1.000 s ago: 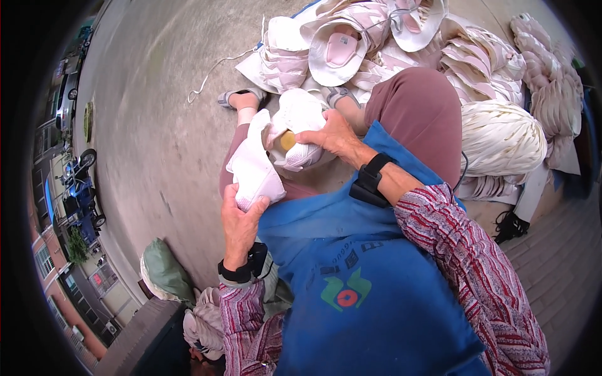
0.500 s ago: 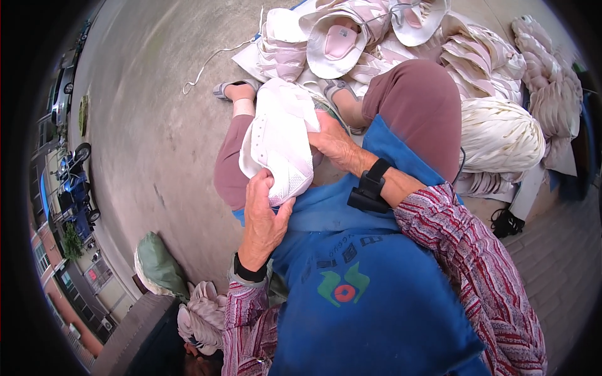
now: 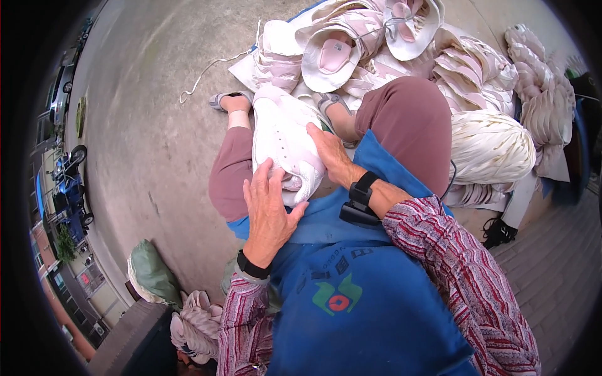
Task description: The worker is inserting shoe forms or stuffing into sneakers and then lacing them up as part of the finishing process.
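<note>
A white shoe upper (image 3: 276,135) lies over the person's lap, between the left leg (image 3: 229,172) and the right knee (image 3: 407,119), its near end at the far edge of the blue apron (image 3: 401,294). Its long axis runs away from the body, leaning slightly left; the smooth rounded end points outward, toward the heap of uppers (image 3: 338,53) on the ground, and the puckered, pink-tinged end faces the person. A row of eyelets follows its length.

The hands are apart, one on either side. The left hand (image 3: 266,210) reaches forward, back upward, fingers spread, their tips at the upper's near left side, with the thumb angled right toward the near end. The right hand (image 3: 331,153) comes in from the right, slanting forward and left along the upper's right edge; whether it grips there cannot be told, as its underside is hidden.
</note>
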The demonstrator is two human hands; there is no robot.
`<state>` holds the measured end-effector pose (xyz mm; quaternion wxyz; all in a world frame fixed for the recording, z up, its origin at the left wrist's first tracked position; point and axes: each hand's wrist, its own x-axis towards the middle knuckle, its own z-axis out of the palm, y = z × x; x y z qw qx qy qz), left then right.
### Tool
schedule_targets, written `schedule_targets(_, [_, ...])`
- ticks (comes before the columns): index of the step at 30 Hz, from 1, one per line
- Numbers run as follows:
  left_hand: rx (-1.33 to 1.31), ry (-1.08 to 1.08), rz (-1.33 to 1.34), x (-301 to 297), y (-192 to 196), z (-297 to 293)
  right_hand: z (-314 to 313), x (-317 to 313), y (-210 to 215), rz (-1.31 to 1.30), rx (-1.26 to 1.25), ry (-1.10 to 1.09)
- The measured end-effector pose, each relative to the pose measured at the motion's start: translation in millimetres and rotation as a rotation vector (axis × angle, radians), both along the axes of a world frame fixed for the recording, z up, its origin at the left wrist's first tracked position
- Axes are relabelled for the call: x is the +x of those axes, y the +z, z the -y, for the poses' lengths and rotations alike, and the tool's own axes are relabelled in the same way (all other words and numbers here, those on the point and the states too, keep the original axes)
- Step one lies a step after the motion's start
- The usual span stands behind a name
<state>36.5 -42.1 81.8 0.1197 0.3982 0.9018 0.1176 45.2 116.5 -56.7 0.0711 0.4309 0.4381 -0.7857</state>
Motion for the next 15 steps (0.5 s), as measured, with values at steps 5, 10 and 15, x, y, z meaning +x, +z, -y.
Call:
schedule_targets(5, [0.132,0.006,0.049,-8.2,-17.4,-5.4,-9.0,8.9,14.6,0.084,0.510,0.254])
schedule_targets(10, [0.126,-0.023,0.012,0.7,-22.0,-8.8,-8.6,15.3,55.1,-0.273,1.004,0.198])
schedule_targets(15, [0.156,-0.074,0.004,0.1,-28.2,0.4,1.2,6.5,71.3,-0.359,1.117,0.522])
